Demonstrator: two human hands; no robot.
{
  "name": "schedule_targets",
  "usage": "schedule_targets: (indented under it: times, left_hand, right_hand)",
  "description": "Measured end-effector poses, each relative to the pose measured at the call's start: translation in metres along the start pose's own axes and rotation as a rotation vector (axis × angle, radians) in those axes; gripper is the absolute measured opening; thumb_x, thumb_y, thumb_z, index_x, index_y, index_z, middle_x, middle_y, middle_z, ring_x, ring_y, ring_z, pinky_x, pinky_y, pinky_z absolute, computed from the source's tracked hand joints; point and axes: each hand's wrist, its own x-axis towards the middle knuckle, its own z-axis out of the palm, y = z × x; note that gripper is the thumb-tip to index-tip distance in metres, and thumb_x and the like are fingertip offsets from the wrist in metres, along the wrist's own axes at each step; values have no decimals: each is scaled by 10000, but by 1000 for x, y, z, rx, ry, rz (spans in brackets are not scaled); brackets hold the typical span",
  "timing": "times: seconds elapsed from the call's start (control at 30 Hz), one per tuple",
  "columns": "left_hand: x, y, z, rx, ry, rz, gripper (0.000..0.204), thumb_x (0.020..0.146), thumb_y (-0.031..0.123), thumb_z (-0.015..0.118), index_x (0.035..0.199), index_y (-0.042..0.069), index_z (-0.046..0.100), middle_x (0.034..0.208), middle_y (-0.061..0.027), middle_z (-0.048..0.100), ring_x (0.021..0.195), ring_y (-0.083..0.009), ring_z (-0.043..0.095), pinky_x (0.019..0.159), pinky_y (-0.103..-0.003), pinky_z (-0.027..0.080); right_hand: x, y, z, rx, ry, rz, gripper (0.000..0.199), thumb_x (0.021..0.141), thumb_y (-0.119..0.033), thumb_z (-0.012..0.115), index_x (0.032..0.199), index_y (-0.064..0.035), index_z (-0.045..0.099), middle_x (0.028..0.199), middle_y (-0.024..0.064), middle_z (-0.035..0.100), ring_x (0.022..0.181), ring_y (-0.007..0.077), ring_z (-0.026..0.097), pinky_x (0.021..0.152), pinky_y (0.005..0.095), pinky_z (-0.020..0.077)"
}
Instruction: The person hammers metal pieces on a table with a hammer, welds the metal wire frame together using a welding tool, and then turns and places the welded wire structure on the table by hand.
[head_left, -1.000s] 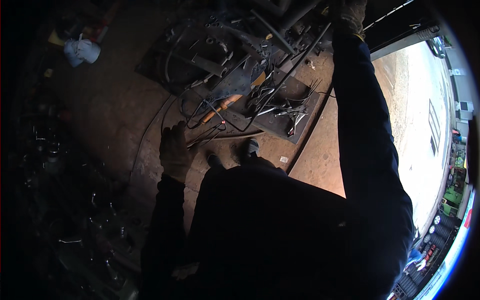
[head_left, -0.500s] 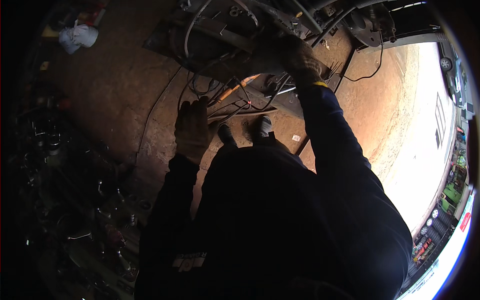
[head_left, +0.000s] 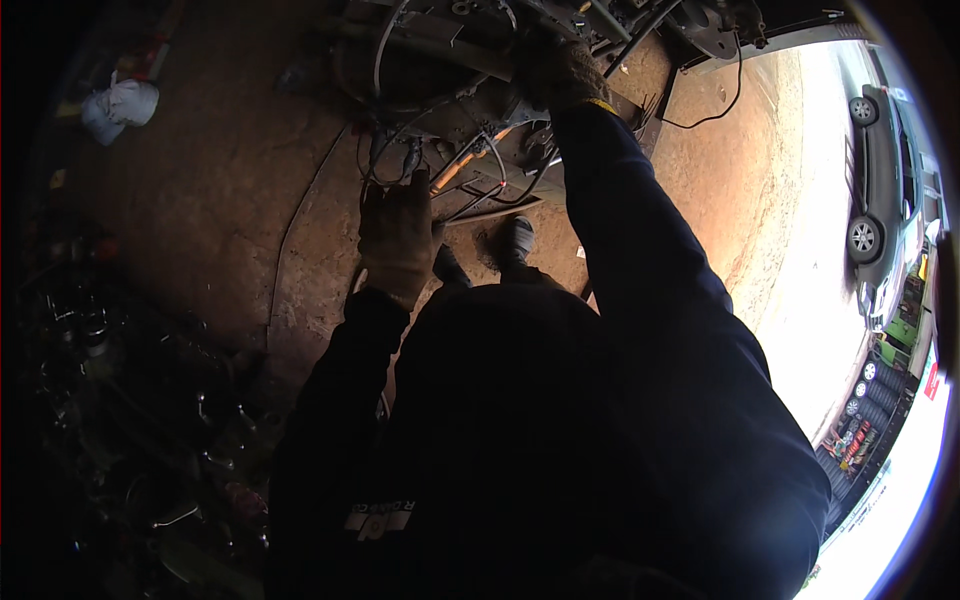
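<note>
My left hand [head_left: 397, 240], in a brownish work glove, is raised beside a tangle of dark cables [head_left: 385, 165]. Its fingers look bent, with one pointing up; whatever lies in them is too dark to make out. Further up and to the right, my right hand [head_left: 565, 78], gloved with a yellow cuff edge, reaches against a dark metal frame [head_left: 465, 55]. Shadow hides its fingers. Between the two hands an orange bar-shaped piece [head_left: 462, 168] slants among the cables, below the frame.
Dark metal parts and tools [head_left: 150, 440] crowd the lower left. A white cloth bundle [head_left: 125, 105] lies at upper left. A long cable [head_left: 290, 235] crosses the brown floor [head_left: 225, 200]. At right, a parked car [head_left: 880, 190] stands outside in bright light, near stacked tyres [head_left: 865, 400].
My view has shifted, bringing more of the parked car in. My left hand has moved slightly up and right to the cables, its fingers more bent. My right hand remains at the frame.
</note>
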Motion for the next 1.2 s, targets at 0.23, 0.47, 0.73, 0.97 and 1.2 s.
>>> schedule_targets:
  times: [0.23, 0.47, 0.73, 0.97, 1.2]
  left_hand:
    - [18, 3, -6, 12, -12, 52, 892, 675, 294, 923, 1413, 51, 485, 1124, -117, 625, 1075, -318, 609, 1004, -434, 501]
    - [15, 4, -20, 46, -72, 45, 837, 707, 282, 884, 1410, 62, 485, 950, -98, 647, 945, -296, 630, 898, -420, 542]
    - [33, 17, -36, 226, -146, -141, 790, 721, 282, 860, 1384, 88, 477, 919, -96, 656, 816, -264, 641, 710, -394, 571]
    - [35, 8, -39, 137, -165, -139, 874, 745, 431, 859, 1419, 55, 449, 820, -72, 669, 792, -269, 689, 826, -407, 569]
    - [45, 21, -55, 191, -259, -177, 754, 763, 421, 845, 1327, 33, 528, 752, -50, 638, 715, -224, 663, 656, -363, 563]
  right_hand:
    - [-27, 40, -34, 436, -230, 298, 407, 912, -327, 695, 1241, -101, 613, 1074, 169, 685, 876, 287, 711, 807, 407, 580]
    - [-138, -5, -72, 1322, 144, 399, 386, 1043, -334, 567, 1297, -44, 573, 908, 71, 620, 710, 169, 652, 587, 304, 520]
    - [-205, -42, -61, 853, -190, 379, 405, 1034, -331, 552, 1273, -5, 573, 912, 128, 665, 875, 272, 676, 776, 442, 529]
    - [-186, -64, -79, 1189, -189, 293, 463, 1038, -386, 558, 1315, -14, 556, 930, 160, 671, 742, 237, 692, 649, 367, 539]
    - [-180, -70, -45, 982, -212, 222, 409, 1059, -332, 552, 1345, -40, 555, 872, 62, 615, 694, 148, 606, 624, 315, 499]
